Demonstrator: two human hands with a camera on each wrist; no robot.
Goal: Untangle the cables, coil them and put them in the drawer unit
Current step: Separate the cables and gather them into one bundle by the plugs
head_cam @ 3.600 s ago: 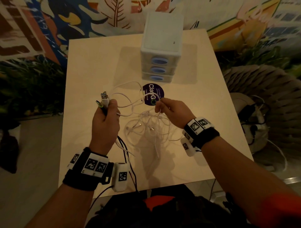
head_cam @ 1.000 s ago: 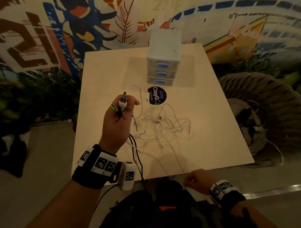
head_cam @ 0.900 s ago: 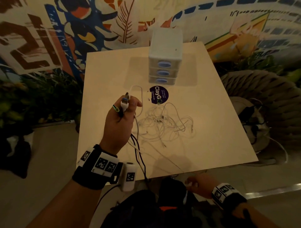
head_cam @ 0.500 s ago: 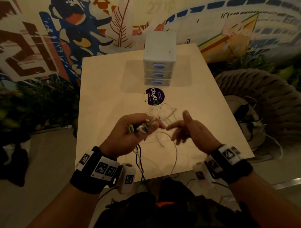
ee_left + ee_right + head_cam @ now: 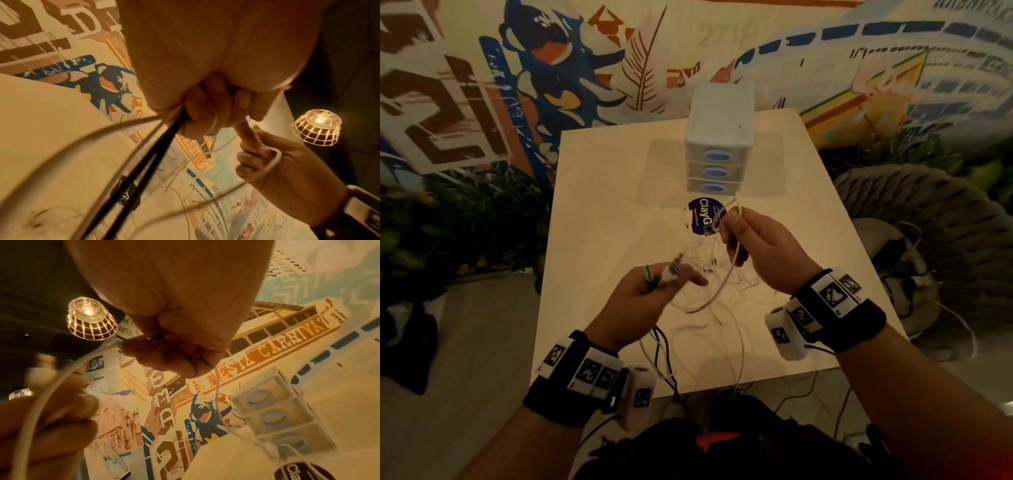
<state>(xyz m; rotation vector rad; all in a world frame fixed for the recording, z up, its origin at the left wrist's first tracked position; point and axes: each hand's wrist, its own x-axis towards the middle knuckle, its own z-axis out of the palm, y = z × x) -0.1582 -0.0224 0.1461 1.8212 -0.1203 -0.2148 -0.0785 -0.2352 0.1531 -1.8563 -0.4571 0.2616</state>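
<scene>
A tangle of thin white cables (image 5: 717,274) lies mid-table, strands trailing over the near edge. My left hand (image 5: 650,291) grips a bundle of plug ends (image 5: 666,272): a white USB plug, a green-tipped one and black leads (image 5: 144,162) that hang down. My right hand (image 5: 753,246) is raised above the tangle, pinching a thicker white cable (image 5: 726,274) that loops from its fingers (image 5: 160,353) towards the left hand. The white drawer unit (image 5: 717,137) with three blue-handled drawers, all shut, stands at the table's far end, also in the right wrist view (image 5: 283,415).
A round purple sticker (image 5: 703,216) lies in front of the drawer unit on the pale table (image 5: 602,205). A woven chair (image 5: 928,222) with cables on it stands right. A mural wall rises behind. A caged lamp (image 5: 316,128) hangs overhead.
My right hand came up from below the table edge, reached in open beside the left, and now pinches a white cable lifted towards the drawers. The left hand lowered and tilted its plugs.
</scene>
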